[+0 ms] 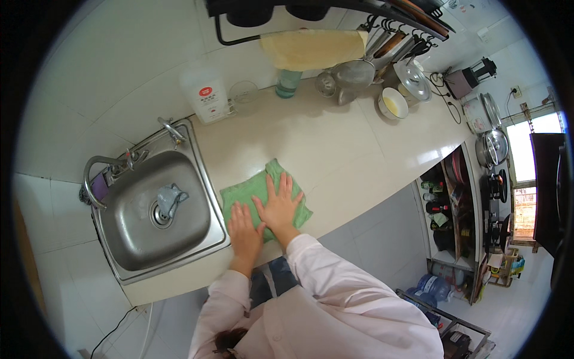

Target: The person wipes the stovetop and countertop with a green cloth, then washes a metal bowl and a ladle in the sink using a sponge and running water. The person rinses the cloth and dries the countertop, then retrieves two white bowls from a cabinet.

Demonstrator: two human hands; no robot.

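A green cloth lies spread on the cream countertop, just right of the steel sink. My left hand rests palm down on the cloth's near left part, close to the sink rim, its fingers straight and fairly close together. Flat on the middle of the same cloth is my right hand, fingers spread and pointing away from me. The thumbs are near each other. Neither hand has its fingers curled around anything. Part of the cloth is hidden beneath both palms, and its far corner is rumpled.
Left of my hands, the sink holds a grey-blue rag by its drain. A white jug and a greenish cup stand along the wall. Farther right are a bowl and a lidded pot. A yellow cloth hangs above.
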